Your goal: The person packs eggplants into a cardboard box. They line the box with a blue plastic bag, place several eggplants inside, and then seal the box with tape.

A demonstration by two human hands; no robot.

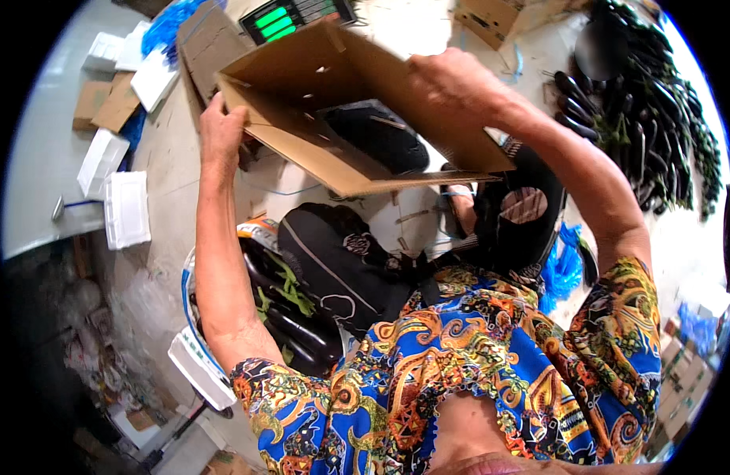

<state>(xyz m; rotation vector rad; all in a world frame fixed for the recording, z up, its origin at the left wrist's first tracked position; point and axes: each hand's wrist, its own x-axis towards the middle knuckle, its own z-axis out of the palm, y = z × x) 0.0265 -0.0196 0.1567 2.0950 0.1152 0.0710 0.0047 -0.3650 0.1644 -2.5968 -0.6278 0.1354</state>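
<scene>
Between my hands, raised over the floor, is an open cardboard box (317,160) with no closed bottom; a dark shape shows through it. My left hand (221,127) grips its left corner, fingers partly behind the board. At the upper right edge my right hand (451,80) is closed on the board, slightly blurred. Below my left forearm, glossy eggplants (293,329) with green stems lie in a container with a blue and white rim. Behind the box stands a digital scale display (274,24) with lit green panels.
A large heap of eggplants (644,136) lies at the right. White foam boxes (127,208) and cardboard pieces (116,101) are at the left. A blue plastic bag (561,267) lies by my right knee. Another cardboard box (489,21) stands at the top.
</scene>
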